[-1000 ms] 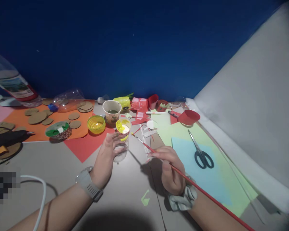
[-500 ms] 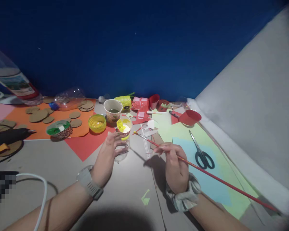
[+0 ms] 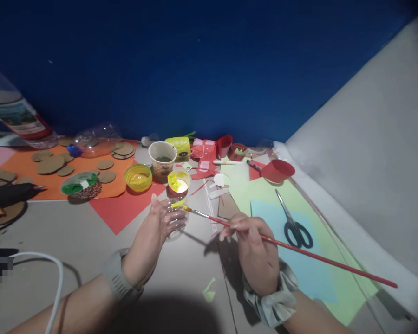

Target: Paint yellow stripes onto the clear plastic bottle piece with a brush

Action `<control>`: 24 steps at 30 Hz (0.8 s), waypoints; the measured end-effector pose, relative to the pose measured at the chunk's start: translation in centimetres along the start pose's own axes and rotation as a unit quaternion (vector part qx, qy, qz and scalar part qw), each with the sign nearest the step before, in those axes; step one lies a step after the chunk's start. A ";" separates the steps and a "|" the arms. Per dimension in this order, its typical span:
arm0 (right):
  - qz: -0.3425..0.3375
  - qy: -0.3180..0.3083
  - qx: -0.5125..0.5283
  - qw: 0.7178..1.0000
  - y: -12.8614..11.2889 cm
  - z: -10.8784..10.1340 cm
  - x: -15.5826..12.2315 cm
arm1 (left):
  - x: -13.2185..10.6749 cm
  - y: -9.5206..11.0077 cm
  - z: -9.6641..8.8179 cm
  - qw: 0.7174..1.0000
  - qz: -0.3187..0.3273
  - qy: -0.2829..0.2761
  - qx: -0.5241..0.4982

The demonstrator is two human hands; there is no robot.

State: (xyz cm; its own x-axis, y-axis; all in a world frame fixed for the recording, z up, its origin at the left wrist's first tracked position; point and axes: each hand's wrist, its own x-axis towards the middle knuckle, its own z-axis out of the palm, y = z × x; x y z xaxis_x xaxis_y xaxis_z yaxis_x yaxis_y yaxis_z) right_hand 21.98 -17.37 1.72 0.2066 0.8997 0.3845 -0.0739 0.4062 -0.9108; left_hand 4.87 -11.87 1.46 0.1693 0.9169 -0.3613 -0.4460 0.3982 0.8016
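My left hand is wrapped round a clear plastic cup with yellow paint on its upper part; the cup is tilted on the grey table. My right hand pinches a long red paintbrush. Its yellow-tipped bristles touch the cup's side, just right of my left fingers. A grey watch is on my left wrist and a grey scrunchie on my right.
Behind the cup are a paper cup of murky water, a yellow paint dish and a green-stained dish. Scissors lie on blue and green paper at right. Cardboard discs, a glue gun and a white cable are at left.
My right hand swung the brush so its tip moved left and down onto the cup's side. My left hand tipped the cup slightly toward me.
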 end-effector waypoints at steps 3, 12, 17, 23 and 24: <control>0.010 -0.010 -0.003 1.000 0.2 0.0 0.0 | 0.2 0.0 0.0 1.000 -0.004 -0.002 -0.001; 0.007 -0.006 -0.007 1.000 0.2 -0.2 0.4 | 0.3 0.1 0.2 1.000 -0.016 0.014 0.019; 0.017 0.042 -0.022 0.999 0.2 -0.2 0.2 | 0.4 0.2 0.2 0.999 -0.015 0.006 0.028; 0.010 0.009 -0.058 0.998 0.2 -0.3 0.4 | 0.5 0.0 0.2 1.000 -0.015 0.011 0.023; 0.013 0.029 -0.058 0.998 0.2 -0.4 0.4 | 0.5 0.0 0.1 1.000 -0.014 0.009 0.023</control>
State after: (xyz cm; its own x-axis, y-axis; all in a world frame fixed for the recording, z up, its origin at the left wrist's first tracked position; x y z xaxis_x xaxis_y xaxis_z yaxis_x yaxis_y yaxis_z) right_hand 22.38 -17.01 1.64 0.2626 0.8974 0.3545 0.0337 0.3587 -0.9328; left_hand 5.05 -11.44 1.36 0.1660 0.9047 -0.3925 -0.3995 0.4255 0.8120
